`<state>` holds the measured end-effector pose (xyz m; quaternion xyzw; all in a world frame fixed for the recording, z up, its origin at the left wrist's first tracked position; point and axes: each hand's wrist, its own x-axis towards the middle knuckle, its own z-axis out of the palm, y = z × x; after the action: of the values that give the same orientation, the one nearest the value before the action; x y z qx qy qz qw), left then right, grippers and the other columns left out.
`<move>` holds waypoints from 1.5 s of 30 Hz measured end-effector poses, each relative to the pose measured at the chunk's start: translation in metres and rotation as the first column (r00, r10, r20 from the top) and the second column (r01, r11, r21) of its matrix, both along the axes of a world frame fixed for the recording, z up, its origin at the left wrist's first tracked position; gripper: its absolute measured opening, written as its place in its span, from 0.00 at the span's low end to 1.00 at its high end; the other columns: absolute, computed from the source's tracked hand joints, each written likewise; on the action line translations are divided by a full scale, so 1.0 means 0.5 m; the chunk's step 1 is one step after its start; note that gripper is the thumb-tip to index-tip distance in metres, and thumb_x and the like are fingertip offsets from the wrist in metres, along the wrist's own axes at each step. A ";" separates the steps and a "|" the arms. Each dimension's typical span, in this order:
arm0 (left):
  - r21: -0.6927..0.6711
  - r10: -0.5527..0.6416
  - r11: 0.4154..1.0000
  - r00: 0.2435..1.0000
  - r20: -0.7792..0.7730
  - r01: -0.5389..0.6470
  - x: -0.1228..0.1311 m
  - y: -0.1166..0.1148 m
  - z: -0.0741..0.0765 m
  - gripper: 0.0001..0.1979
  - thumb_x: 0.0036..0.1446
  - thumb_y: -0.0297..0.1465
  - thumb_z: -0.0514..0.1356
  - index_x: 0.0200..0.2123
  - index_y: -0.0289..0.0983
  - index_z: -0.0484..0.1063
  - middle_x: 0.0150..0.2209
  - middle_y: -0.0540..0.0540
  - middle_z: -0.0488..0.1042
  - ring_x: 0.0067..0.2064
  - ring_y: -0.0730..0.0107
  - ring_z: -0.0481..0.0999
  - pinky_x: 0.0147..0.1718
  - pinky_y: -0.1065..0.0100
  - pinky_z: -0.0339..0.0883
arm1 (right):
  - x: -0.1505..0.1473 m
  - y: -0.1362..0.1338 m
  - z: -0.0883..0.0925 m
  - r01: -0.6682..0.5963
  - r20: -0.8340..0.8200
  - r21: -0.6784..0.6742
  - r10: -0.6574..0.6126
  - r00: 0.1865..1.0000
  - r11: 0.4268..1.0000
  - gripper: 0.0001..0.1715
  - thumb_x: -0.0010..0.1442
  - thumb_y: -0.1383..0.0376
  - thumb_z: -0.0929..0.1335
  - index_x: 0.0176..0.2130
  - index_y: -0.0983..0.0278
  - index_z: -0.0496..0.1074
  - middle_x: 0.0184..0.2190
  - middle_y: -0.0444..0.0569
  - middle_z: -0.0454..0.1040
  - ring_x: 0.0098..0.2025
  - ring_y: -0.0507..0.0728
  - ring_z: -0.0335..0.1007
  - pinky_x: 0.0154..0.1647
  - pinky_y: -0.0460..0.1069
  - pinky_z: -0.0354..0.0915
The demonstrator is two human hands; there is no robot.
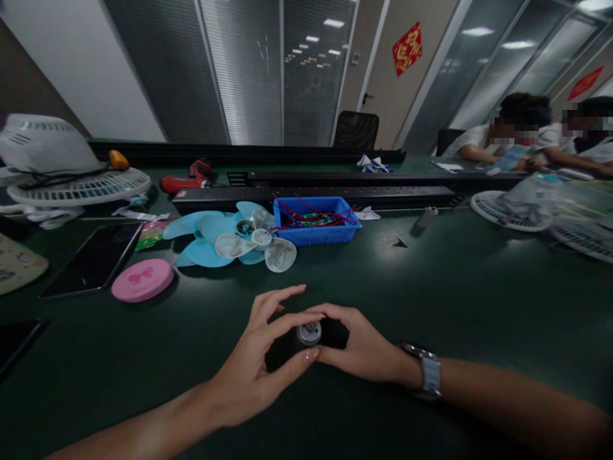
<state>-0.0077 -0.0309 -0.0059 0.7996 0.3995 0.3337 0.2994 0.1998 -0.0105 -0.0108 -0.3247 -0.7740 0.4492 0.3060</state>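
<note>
Thumb and forefinger of the left hand and of the right hand close on a small metal cylinder, its round end face up; the left hand's other fingers are extended, clear of it. A watch sits behind the right fingers, on the wrist. Beyond the fingertips stands a blue bin containing wires. Pale blue fan blades lie ahead and left of the fingers, a pink round case nearer and farther left. A second cylinder stands ahead and right.
</note>
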 end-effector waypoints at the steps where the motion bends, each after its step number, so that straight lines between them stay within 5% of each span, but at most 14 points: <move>1: -0.001 0.002 1.000 1.000 -0.001 -0.002 0.000 0.000 0.000 0.18 0.59 0.33 0.60 0.53 0.50 0.70 0.62 0.46 0.59 0.62 0.51 0.56 0.57 0.48 0.59 | 0.000 0.000 0.000 0.006 -0.001 0.007 -0.006 1.000 1.000 0.21 0.57 0.63 0.72 0.50 0.61 0.69 0.48 0.47 0.74 0.50 0.55 0.71 0.52 0.51 0.66; 9: 0.034 0.085 0.995 0.992 0.093 -0.089 0.001 -0.001 -0.002 0.06 0.58 0.31 0.61 0.40 0.41 0.73 0.51 0.43 0.69 0.56 0.55 0.64 0.53 0.53 0.61 | 0.000 -0.002 0.004 0.010 0.023 0.019 -0.011 1.000 1.000 0.22 0.57 0.61 0.72 0.51 0.60 0.69 0.47 0.48 0.75 0.48 0.55 0.72 0.52 0.51 0.66; 15: 0.053 0.049 0.997 0.998 0.041 -0.051 0.002 -0.002 -0.001 0.15 0.57 0.31 0.62 0.48 0.44 0.71 0.55 0.43 0.67 0.58 0.54 0.62 0.54 0.53 0.60 | 0.001 0.000 -0.001 0.021 0.031 0.051 -0.022 0.999 0.998 0.20 0.56 0.62 0.72 0.48 0.62 0.70 0.45 0.48 0.75 0.45 0.55 0.72 0.48 0.51 0.67; 22: 0.050 0.057 0.997 0.995 0.079 -0.061 0.002 -0.002 -0.004 0.07 0.56 0.30 0.62 0.40 0.42 0.72 0.50 0.44 0.70 0.55 0.56 0.64 0.52 0.55 0.62 | 0.000 -0.001 -0.002 0.013 0.045 0.081 -0.017 0.999 0.997 0.21 0.56 0.61 0.73 0.49 0.61 0.70 0.45 0.46 0.75 0.46 0.55 0.71 0.47 0.50 0.65; 28: 0.033 0.039 0.999 0.999 0.037 -0.040 0.003 0.004 -0.003 0.14 0.59 0.31 0.61 0.48 0.46 0.72 0.54 0.45 0.68 0.57 0.57 0.62 0.55 0.54 0.59 | 0.003 -0.001 -0.002 0.030 0.082 0.068 -0.035 0.996 0.997 0.21 0.55 0.59 0.73 0.47 0.61 0.70 0.44 0.47 0.75 0.44 0.56 0.71 0.46 0.51 0.66; 36: 0.085 0.058 0.994 0.997 0.057 -0.062 0.009 0.016 0.018 0.07 0.59 0.30 0.61 0.40 0.46 0.78 0.49 0.47 0.72 0.55 0.59 0.64 0.53 0.56 0.61 | 0.001 -0.003 0.000 0.020 0.080 0.036 -0.023 0.997 0.999 0.21 0.54 0.59 0.74 0.46 0.61 0.70 0.42 0.45 0.75 0.44 0.54 0.72 0.46 0.49 0.66; 40: 0.148 0.129 0.980 0.991 0.023 -0.131 -0.029 0.025 0.019 0.09 0.59 0.30 0.61 0.41 0.49 0.78 0.47 0.48 0.74 0.54 0.59 0.65 0.53 0.54 0.61 | 0.001 -0.004 0.003 0.027 0.097 0.018 -0.029 0.995 0.999 0.22 0.54 0.59 0.74 0.47 0.60 0.70 0.44 0.44 0.75 0.46 0.54 0.71 0.48 0.49 0.65; 45: 0.157 0.278 0.955 0.943 -0.181 -0.252 -0.107 0.033 -0.017 0.10 0.58 0.34 0.62 0.42 0.54 0.78 0.49 0.49 0.73 0.54 0.54 0.63 0.52 0.47 0.60 | 0.001 -0.003 0.013 0.017 0.131 -0.034 -0.012 0.991 0.999 0.24 0.55 0.58 0.73 0.50 0.58 0.69 0.48 0.43 0.73 0.50 0.54 0.70 0.52 0.49 0.65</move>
<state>-0.0612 -0.0146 -0.0143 0.7860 0.5089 0.3142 0.1564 0.2003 -0.0122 -0.0042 -0.3643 -0.7821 0.4381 0.2523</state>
